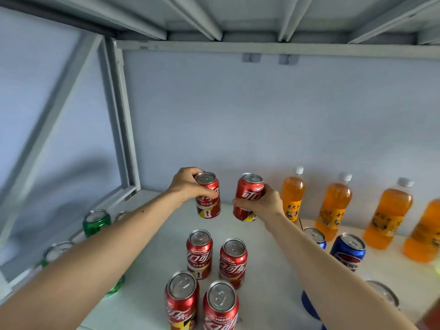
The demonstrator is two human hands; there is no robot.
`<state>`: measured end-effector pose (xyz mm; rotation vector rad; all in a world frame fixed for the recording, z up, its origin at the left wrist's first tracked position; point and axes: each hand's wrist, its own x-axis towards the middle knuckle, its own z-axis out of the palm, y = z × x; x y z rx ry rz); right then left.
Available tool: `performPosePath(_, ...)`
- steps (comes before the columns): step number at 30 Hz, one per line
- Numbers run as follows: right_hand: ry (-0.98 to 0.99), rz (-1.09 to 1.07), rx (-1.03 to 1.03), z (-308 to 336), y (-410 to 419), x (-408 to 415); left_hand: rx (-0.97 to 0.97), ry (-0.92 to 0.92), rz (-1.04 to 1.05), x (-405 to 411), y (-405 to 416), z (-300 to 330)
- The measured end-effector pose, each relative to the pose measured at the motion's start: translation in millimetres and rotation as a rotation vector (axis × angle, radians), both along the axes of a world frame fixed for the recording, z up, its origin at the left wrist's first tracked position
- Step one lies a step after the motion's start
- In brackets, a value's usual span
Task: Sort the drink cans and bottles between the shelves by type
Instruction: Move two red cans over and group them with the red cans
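My left hand (188, 184) grips a red cola can (209, 203) from its left side, near the back of the white shelf (152, 277). Beside it, my right hand (264, 203) grips a second red cola can (247, 194), tilted slightly. Both cans sit at or just above the shelf surface; I cannot tell whether they touch it. In front of them stand several more red cola cans (199, 253) in two rows. Green cans (96, 222) stand at the left, partly hidden by my left arm. Blue cans (347, 251) stand at the right behind my right arm.
Several orange soda bottles (334, 206) with white caps line the back right along the grey-blue wall. The metal underside of the upper shelf (238, 47) hangs overhead. A grey frame post (121, 115) rises at the left corner.
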<state>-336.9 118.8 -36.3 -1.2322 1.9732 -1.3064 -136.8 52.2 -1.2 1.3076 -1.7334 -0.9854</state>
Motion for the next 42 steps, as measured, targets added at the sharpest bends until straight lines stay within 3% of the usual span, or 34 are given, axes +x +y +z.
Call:
performPosePath(13, -0.020, -0.052, 0.151, -82, -32, 2, 0.032, -0.235, -0.075, -21, -44, -77)
performPosePath(22, 0.011, -0.047, 0.198, -111, -33, 3, 0.077, -0.279, -0.114, -21, -56, -101)
performPosePath(34, 0.001, -0.050, 0.213, -112, -34, 6, 0.087, -0.289, -0.196, -19, -65, -113)
performPosePath(42, -0.034, -0.072, 0.115, -70, -17, -10, 0.016, -0.174, -0.264, -27, -72, -64)
